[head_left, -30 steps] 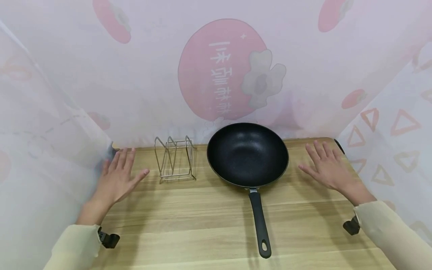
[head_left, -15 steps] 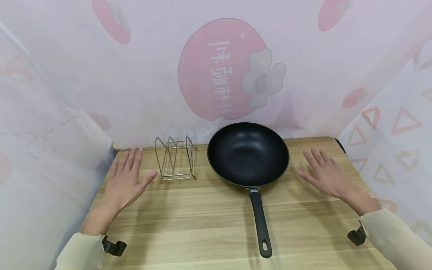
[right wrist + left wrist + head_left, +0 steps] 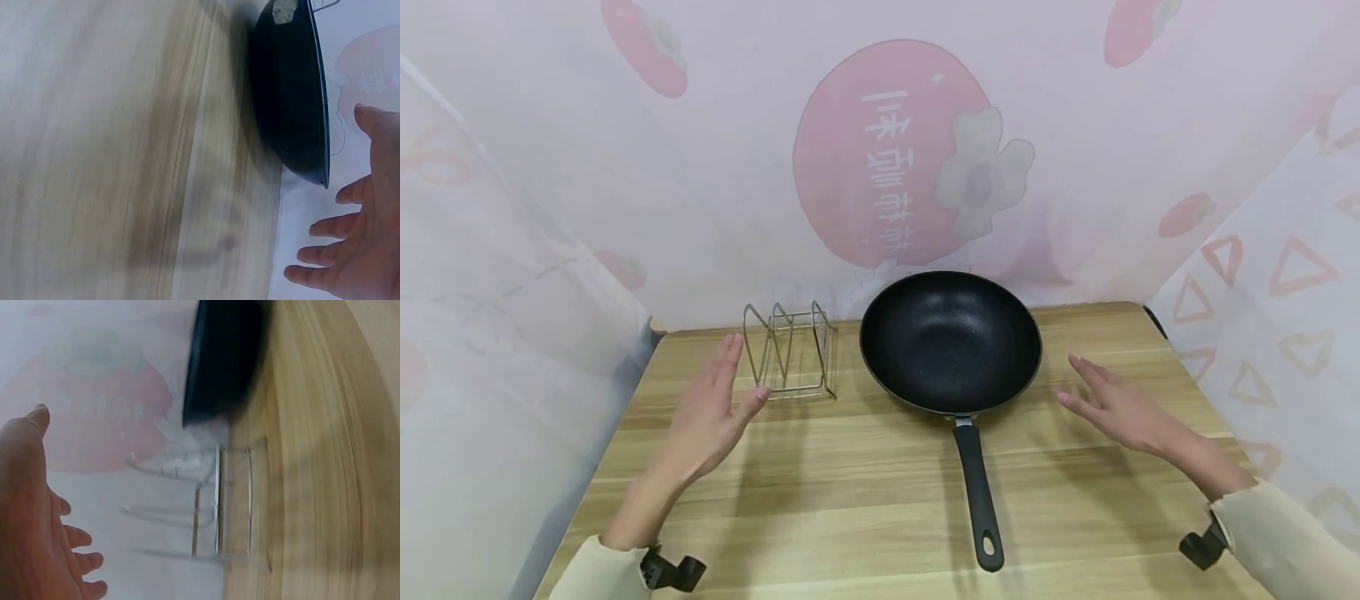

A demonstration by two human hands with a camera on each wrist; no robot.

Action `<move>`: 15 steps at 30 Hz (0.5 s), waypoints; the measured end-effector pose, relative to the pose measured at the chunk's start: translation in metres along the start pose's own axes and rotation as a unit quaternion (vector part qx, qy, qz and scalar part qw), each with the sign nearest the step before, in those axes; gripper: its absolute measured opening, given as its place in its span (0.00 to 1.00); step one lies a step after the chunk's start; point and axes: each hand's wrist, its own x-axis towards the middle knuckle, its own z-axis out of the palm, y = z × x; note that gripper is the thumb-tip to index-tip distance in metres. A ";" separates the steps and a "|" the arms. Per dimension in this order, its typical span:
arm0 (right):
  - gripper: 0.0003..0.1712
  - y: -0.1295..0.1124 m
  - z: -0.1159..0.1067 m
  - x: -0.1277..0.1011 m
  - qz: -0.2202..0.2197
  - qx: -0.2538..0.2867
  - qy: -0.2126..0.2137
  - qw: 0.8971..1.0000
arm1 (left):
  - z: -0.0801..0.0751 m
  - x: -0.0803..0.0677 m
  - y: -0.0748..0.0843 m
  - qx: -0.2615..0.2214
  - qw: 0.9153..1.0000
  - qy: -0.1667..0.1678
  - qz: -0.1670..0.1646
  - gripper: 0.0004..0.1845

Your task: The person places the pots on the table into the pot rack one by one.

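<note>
A black frying pan (image 3: 950, 340) sits on the wooden table (image 3: 865, 483), its long black handle (image 3: 978, 492) pointing toward me. Left of it stands a small wire rack (image 3: 790, 350). My left hand (image 3: 713, 412) hovers open just left of the rack, fingers straight, holding nothing. My right hand (image 3: 1112, 402) hovers open right of the pan, also holding nothing. In the left wrist view the rack (image 3: 212, 506) and the pan's edge (image 3: 222, 359) show beyond my left hand (image 3: 37, 519). In the right wrist view the pan (image 3: 290, 94) lies near my right hand (image 3: 356, 250).
Pale printed fabric walls (image 3: 895, 158) close off the table at the back and both sides. Bare wood stretches in front of the rack and on either side of the pan handle. A small black clip (image 3: 1152, 321) sits at the table's far right corner.
Both hands have lifted off the table and moved inward: the left toward the rack, the right toward the pan. Pan and rack have not moved.
</note>
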 end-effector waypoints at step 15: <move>0.43 -0.025 0.013 -0.010 -0.006 0.153 -0.054 0.987 | 0.036 -0.010 0.058 -0.199 0.976 -0.070 -0.059 0.45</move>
